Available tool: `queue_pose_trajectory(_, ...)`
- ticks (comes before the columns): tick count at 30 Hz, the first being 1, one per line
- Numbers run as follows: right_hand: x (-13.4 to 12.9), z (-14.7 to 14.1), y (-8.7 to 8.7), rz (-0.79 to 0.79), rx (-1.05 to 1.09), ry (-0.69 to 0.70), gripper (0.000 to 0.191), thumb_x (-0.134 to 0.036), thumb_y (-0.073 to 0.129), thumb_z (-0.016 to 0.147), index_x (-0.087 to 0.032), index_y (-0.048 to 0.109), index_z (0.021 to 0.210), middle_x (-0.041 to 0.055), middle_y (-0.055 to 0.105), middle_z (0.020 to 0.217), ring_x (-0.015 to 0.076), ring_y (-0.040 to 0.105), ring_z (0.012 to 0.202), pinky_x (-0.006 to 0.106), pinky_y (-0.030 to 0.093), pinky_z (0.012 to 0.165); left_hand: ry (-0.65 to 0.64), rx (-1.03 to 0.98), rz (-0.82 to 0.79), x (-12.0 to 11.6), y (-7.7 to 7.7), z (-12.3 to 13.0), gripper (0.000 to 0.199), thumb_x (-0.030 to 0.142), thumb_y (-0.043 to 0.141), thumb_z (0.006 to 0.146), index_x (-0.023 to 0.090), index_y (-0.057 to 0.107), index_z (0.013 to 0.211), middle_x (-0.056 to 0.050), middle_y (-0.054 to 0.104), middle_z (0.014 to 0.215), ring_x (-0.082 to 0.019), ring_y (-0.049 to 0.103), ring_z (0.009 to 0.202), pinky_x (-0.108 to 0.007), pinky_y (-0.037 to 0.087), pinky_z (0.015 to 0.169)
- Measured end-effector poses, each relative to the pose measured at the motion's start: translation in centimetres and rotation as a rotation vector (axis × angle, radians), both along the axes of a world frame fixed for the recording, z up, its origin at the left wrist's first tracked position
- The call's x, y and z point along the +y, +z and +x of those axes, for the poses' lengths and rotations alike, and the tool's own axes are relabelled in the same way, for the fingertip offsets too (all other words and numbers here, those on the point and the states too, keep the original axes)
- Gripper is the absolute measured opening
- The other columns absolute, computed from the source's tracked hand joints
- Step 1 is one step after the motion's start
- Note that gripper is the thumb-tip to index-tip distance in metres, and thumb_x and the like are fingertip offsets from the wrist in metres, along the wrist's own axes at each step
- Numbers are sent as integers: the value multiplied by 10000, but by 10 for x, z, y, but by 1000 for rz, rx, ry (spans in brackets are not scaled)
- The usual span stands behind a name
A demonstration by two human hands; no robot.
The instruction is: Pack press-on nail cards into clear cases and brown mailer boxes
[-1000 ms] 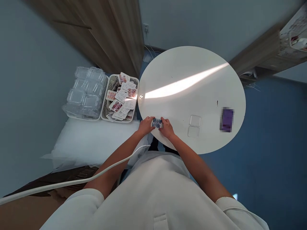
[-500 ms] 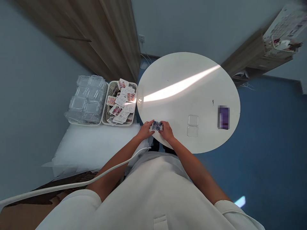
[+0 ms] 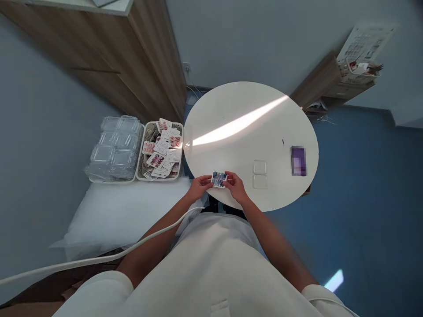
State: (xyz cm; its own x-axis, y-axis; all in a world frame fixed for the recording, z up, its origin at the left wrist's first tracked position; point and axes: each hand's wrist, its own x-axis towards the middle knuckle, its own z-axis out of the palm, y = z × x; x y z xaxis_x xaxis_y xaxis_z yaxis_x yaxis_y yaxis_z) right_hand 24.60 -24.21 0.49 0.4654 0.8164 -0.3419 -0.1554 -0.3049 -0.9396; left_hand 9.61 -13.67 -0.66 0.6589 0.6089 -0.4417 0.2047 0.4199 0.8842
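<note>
Between my two hands is a small white card with rows of blue and silver nail tips (image 3: 219, 179), above the near edge of the round white table (image 3: 231, 154). My left hand (image 3: 199, 186) pinches the card's left edge. At its right edge, my right hand (image 3: 235, 185) grips it between thumb and fingers. An open clear plastic case (image 3: 259, 174) lies on the table to the right of my right hand.
Left of the table stand a basket (image 3: 181, 152) of nail cards and another holding clear plastic boxes (image 3: 115, 145). A purple item (image 3: 298, 161), partly pixelated, lies at the table's right. A white cable (image 3: 148, 239) crosses over my left arm.
Both hands and the card have shifted slightly to the right, and more of the card's face shows. The camera view has also moved a little.
</note>
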Motion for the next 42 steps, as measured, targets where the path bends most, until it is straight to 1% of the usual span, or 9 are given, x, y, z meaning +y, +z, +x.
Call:
queue_pose_trajectory(4,-17,8,17,27,53,-63,461,-289,613,662,-239,516,1110,4,517,851,101,520,701,282,477,684,16,-29,-155,-10,19,9,538,400,757,506,111,616,938,-55,662,779,-145,607,689,-356,480,752)
queue_pose_trajectory(9,-38,20,32,64,49,-86,538,-301,641,639,-264,493,1154,5,504,924,88,514,729,286,471,734,-64,-63,-226,-16,33,27,503,371,773,494,116,628,903,-60,673,805,-143,617,687,-348,489,753)
queue_pose_trajectory(13,-57,31,38,26,-21,27,723,-275,665,614,-292,365,1272,26,474,1044,91,514,748,293,480,724,-157,-69,-189,-20,34,41,535,374,754,535,118,605,981,-75,671,831,-162,625,722,-351,488,748)
queue_pose_trajectory(17,-76,43,34,-45,-194,110,735,-225,629,650,-281,309,1309,39,453,1048,100,520,748,311,487,738,-272,-57,-142,-28,26,54,661,330,738,569,165,501,1164,-36,665,767,-155,627,692,-348,484,727)
queue_pose_trajectory(23,-99,71,26,-95,-298,159,712,-201,621,661,-244,319,1305,47,470,1024,117,529,749,329,490,743,-409,-32,59,-48,18,79,704,297,702,611,160,428,1245,-37,648,769,-156,619,720,-333,474,734)
queue_pose_trajectory(30,-120,115,20,-132,-299,225,685,-207,627,661,-243,335,1279,44,504,1034,109,529,723,315,482,721,-585,36,330,-68,23,110,725,286,683,613,201,366,1258,-29,591,878,-132,618,675,-292,484,681)
queue_pose_trajectory(36,-125,148,6,-154,-451,324,670,-214,651,637,-246,372,1244,52,496,1046,176,494,886,353,447,784,-550,188,647,-85,18,137,591,308,658,636,185,431,1168,-27,562,886,-133,554,685,-303,460,692)
queue_pose_trajectory(39,-123,161,-2,-170,-598,352,657,-229,678,614,-249,415,1216,69,442,1118,231,407,1049,411,364,909,-517,235,773,-91,11,146,567,318,658,636,187,457,1150,-56,524,967,-177,537,818,-328,445,755)
queue_pose_trajectory(42,-120,168,-13,-200,-669,376,664,-234,697,599,-259,431,1206,72,396,1160,250,362,1092,420,323,945,-484,291,860,-95,2,151,562,321,664,633,189,471,1144,-82,477,1056,-222,495,958,-355,416,832)
